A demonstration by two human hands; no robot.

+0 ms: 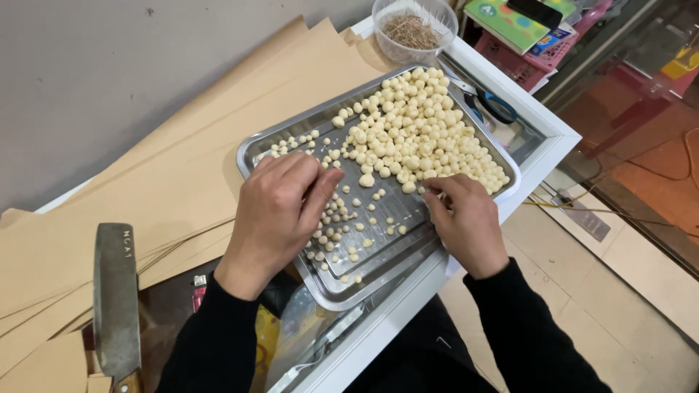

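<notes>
Overhead, looking down on a shallow steel tray (291, 135) set at an angle on a white-framed counter (542, 120). Pale, round seeds (419, 127) fill the tray's far half in a dense heap; smaller loose ones (342, 218) lie scattered across the near half, thinning toward the near corner.

Left hand (280, 211): rests palm-down over the tray's near-left part, fingers curled, thumb and fingertips drawn together over the scattered seeds. Whether a seed is pinched there, cannot tell; the fingers hide it.

Right hand (466, 222): at the tray's near-right rim, fingers bent inward, tips touching the near edge of the big heap. Loosely closed; any seed between the fingers is hidden too.

The heap lies beyond both hands; the scattered seeds lie between them and under the left fingertips. Both sleeves black.

Around: sheets of brown paper (167, 167) fan out left of the tray, running under its far-left side. A cleaver (116, 298) with a wooden handle lies on the paper at near left. Scissors (488, 102) with blue handles sit just beyond the tray's right edge. A clear plastic tub (415, 29) holding thin brownish strands stands past the tray's far corner.
</notes>
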